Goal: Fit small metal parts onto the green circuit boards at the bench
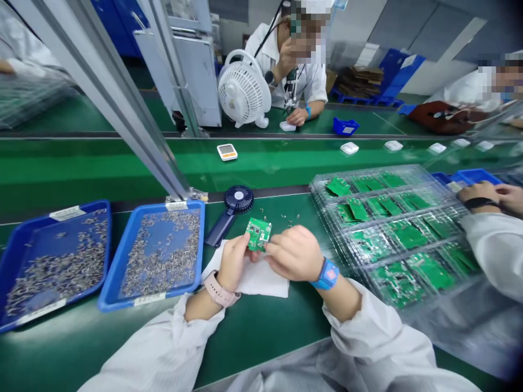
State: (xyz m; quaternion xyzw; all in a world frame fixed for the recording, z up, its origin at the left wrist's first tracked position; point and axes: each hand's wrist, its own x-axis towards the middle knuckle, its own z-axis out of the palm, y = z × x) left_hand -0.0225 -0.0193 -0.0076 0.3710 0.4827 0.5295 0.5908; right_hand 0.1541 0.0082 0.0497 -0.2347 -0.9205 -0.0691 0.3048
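While the left hand (233, 260) and right hand (293, 253), nearly closed, pinch a green circuit board (259, 234) above a white cloth (261, 279), many more boards (399, 235) lie in the clear tray (327, 182), and small metal parts (161, 256) fill the blue tray (116, 256).

Circuit board (259, 228) lower edge seemingly hidden behind fingers (270, 246).
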